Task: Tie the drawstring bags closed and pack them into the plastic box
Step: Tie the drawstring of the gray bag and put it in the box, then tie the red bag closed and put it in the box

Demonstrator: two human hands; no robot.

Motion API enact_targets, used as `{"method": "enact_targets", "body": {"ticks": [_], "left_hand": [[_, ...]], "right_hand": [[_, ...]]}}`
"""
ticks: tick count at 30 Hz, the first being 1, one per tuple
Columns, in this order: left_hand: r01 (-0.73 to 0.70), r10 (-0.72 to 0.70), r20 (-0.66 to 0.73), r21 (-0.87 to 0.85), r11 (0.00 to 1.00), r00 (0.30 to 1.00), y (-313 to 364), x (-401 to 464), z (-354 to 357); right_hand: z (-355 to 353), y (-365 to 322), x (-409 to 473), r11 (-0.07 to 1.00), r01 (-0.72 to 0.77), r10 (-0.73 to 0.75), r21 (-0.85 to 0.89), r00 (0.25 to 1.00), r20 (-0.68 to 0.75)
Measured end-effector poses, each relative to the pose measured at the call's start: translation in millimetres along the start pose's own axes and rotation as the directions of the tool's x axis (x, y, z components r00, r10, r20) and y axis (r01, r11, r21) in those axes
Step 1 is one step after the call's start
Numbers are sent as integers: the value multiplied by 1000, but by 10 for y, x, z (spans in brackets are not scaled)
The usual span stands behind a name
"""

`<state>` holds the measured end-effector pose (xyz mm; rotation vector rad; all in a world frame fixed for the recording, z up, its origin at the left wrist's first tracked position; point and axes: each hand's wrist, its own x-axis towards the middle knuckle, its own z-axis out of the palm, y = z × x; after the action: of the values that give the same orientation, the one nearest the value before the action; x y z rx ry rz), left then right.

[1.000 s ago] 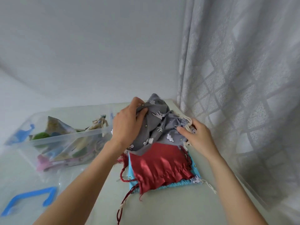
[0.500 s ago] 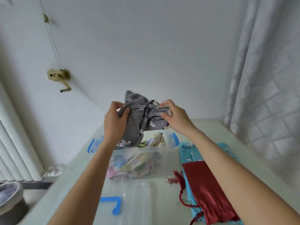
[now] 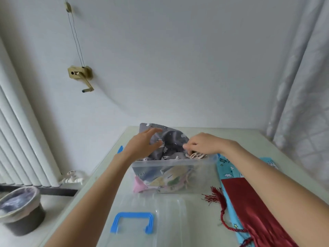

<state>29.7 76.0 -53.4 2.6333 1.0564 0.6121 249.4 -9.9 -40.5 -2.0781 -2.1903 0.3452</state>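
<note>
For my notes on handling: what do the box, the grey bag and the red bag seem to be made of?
Box: clear, smooth plastic; its contents show through.
Grey bag: matte printed fabric, probably cotton; soft folds.
Red bag: shiny fabric, maybe satin; it catches light.

Two bare forearms come in from the near edge, one on the left and one on the right. No sleeve covers them as far as one can see. The left hand (image 3: 142,146) and the right hand (image 3: 204,144) wear no glove, ring, watch or bracelet. The nails are short and without polish.
</note>
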Motion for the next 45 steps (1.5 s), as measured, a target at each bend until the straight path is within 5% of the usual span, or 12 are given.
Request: {"method": "enact_targets", "body": {"ticks": [4,7,12,16,20,27,32,36,40,45], "left_hand": [[94,-122,175,160,983,977,-32,142,106],[134,-166,168,189,973,972,-41,158,115],[84,-67,-106,164,983,992,189,-26,42],[-57,54,-341,1,998,938,664,-336,61],[-186,111,-382,-166,968,918,1209,-670,359],[-97,84,-60,-261,961,995,1945,-1014,1221],[-110,147,246,-158,981,958,1927,-1193,1654],[-118,158,190,-206,971,969,1727,-1249,1751],[-155,191,94,-301,941,977,1683,-1218,1764],[-49,67,13,-551,833,998,1712,-1245,1720]], "right_hand": [[83,-31,30,999,24,-24,-24,1000,9],[69,-39,-42,997,35,-30,67,997,-73],[-6,-72,-335,980,111,-54,163,947,-316],[40,-87,-760,968,171,-47,182,842,-537],[284,71,-1394,970,119,51,212,753,-656],[935,705,-2423,941,-72,257,330,785,-563],[1352,1113,-2744,911,-265,401,316,750,-526],[1520,1273,-2862,900,-310,419,305,805,-419],[1507,1282,-2892,886,-281,441,369,757,-482],[1515,1235,-2922,866,-251,460,432,738,-493]]}}
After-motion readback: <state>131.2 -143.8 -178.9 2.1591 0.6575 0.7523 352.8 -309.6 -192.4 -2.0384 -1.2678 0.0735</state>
